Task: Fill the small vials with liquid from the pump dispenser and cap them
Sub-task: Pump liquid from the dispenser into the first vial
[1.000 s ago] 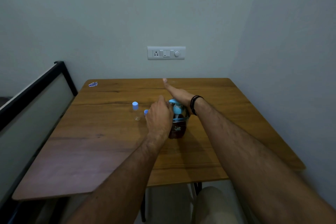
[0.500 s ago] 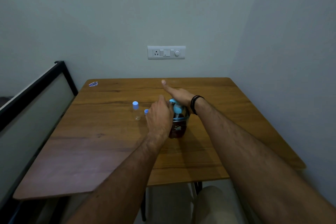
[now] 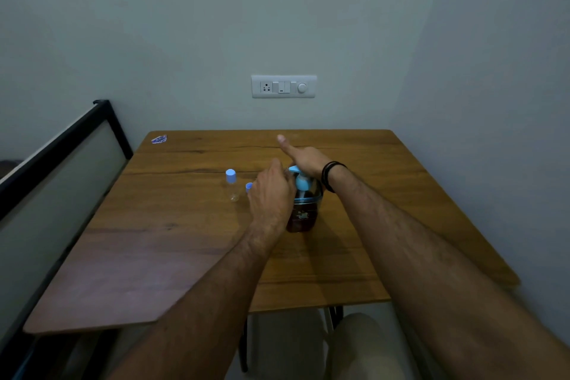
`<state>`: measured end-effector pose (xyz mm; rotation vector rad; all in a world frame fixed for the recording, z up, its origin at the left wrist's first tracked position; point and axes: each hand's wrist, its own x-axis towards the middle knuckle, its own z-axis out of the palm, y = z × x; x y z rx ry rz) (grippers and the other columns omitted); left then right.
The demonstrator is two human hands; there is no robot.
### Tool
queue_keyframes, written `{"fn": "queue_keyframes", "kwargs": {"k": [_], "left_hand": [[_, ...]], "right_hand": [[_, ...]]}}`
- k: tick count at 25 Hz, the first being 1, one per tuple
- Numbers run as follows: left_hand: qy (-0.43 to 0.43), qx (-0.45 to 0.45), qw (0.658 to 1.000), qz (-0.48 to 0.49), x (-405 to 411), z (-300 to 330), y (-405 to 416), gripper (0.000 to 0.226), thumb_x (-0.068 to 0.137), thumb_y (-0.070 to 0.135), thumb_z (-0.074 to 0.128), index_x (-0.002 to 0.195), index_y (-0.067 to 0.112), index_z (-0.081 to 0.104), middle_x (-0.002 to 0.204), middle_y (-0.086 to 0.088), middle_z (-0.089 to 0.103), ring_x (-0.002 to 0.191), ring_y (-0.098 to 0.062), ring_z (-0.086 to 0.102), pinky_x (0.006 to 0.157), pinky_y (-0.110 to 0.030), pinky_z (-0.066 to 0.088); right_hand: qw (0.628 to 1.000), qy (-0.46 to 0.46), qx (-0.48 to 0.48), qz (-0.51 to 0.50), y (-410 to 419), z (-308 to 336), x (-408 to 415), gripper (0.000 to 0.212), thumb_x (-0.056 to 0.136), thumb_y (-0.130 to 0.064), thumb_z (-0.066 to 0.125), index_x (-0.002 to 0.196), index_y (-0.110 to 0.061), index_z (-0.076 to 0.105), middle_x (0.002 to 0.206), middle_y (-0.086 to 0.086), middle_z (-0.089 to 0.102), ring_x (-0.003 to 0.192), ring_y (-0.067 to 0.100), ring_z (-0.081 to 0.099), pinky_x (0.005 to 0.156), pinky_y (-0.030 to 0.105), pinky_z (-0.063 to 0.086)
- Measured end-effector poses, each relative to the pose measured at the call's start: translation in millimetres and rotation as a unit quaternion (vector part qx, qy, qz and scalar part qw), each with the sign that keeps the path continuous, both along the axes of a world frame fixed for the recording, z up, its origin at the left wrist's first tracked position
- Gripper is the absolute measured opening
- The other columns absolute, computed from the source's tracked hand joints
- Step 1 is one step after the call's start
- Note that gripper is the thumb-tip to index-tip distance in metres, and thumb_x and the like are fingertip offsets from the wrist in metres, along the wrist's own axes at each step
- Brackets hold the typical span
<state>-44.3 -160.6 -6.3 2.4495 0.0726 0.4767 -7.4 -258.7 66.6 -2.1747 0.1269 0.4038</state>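
Wooden table (image 3: 354, 256) in a corner, pump bottle (image 3: 303, 210) standing upright near the middle – dark liquid inside, light blue pump head on top.

Right hand (image 3: 303, 157) laid flat over the pump head, fingers straight and pointing away toward the wall, heel of the palm pressing on the top. Not curled round anything. Black band (image 3: 331, 174) on that wrist.

Left hand (image 3: 271, 191) curled up right against the left side of the pump, at spout height. Back of the hand faces the camera, so can't tell what's inside the fingers – presumably a vial at the spout, but hidden.

Capped vial (image 3: 232, 185) standing upright on the table just left of the left hand, clear body, blue cap on. Loose blue cap (image 3: 248, 187) peeking out between that vial and the left hand, partly hidden by the knuckles.

Small blue-and-white scrap (image 3: 159, 139) at the far left corner of the table. White switch plate (image 3: 283, 86) on the wall above. Black-framed panel (image 3: 61, 145) along the left.
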Motion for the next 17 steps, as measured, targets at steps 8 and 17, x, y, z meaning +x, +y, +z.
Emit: {"fn": "queue_keyframes", "kwargs": {"k": [8,17], "left_hand": [[0.000,0.001,1.000,0.002,0,1,0,0.014,0.105,0.027,0.049,0.096,0.017,0.051,0.084,0.004,0.060,0.075,-0.014,0.057,0.065,-0.032,0.050],[0.007,0.004,1.000,0.001,0,1,0,0.014,0.106,0.029,0.049,0.101,0.017,0.054,0.089,0.003,0.063,0.078,-0.013,0.060,0.068,-0.031,0.053]], "right_hand": [[0.997,0.070,0.016,0.007,-3,8,2,0.115,0.072,-0.096,0.040,0.151,-0.013,0.043,0.144,0.017,0.054,0.119,0.038,0.059,0.095,0.057,0.050],[0.998,0.054,-0.034,0.018,0,9,3,0.104,0.079,-0.091,0.040,0.149,-0.014,0.048,0.146,0.016,0.053,0.123,0.036,0.057,0.093,0.052,0.048]]}}
